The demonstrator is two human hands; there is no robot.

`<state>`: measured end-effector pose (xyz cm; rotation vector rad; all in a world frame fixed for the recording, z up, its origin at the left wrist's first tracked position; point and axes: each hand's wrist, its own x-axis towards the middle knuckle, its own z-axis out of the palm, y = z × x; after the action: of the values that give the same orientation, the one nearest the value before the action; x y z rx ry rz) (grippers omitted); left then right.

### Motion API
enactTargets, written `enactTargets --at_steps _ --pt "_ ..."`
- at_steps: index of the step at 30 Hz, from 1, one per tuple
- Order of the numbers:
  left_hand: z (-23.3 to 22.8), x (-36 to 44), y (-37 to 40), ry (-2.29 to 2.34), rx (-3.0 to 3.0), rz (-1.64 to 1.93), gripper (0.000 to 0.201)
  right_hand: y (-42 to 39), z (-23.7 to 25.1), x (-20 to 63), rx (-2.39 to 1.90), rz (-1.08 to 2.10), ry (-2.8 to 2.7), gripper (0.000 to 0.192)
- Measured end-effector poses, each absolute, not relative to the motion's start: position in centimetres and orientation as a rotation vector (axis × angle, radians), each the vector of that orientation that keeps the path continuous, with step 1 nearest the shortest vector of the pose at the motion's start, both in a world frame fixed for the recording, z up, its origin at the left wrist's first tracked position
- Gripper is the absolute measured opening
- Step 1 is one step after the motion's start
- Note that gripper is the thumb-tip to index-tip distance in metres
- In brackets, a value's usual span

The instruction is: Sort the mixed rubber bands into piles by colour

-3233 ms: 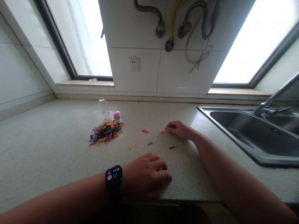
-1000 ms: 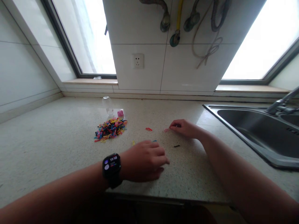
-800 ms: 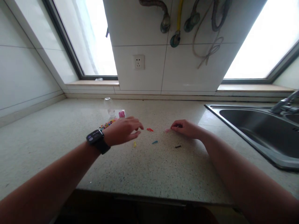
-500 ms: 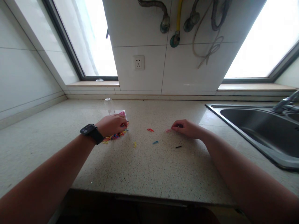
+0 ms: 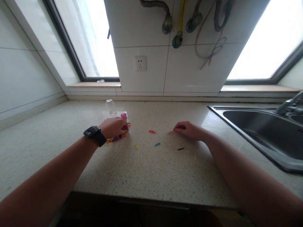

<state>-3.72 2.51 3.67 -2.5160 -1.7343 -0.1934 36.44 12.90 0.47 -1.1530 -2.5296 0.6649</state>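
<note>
Since three seconds ago the left hand, with a black smartwatch on its wrist, has left the counter's front edge and now lies curled on the heap of small multicoloured elastic bands; whether it grips any I cannot tell. Right hand rests loosely curled on the speckled stone countertop, fingertips just beside a pink band. Red, blue, yellow and black bands lie scattered between the hands.

Steel sink, wall socket

Left hand covers most of band pile; faucet cut off at right edge.
</note>
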Motion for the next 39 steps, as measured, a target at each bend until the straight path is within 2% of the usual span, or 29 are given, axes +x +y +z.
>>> enactTargets --at_steps 4,17,25,39 --pt "4.3 -3.3 2.2 -1.703 -2.422 -0.12 0.024 12.9 0.4 36.5 -1.151 0.671 -2.526 0.03" --pt "4.9 5.7 -1.2 -1.561 -2.814 -0.612 0.013 12.9 0.4 36.5 -1.144 0.682 -2.517 0.029" --pt "2.9 7.9 -2.2 -1.381 -2.818 -0.566 0.01 12.7 0.5 36.3 -1.13 0.648 -2.525 0.029" --pt "1.6 8.8 -2.0 -1.481 -2.74 -0.552 0.014 12.6 0.5 36.2 -1.128 0.61 -2.541 0.028"
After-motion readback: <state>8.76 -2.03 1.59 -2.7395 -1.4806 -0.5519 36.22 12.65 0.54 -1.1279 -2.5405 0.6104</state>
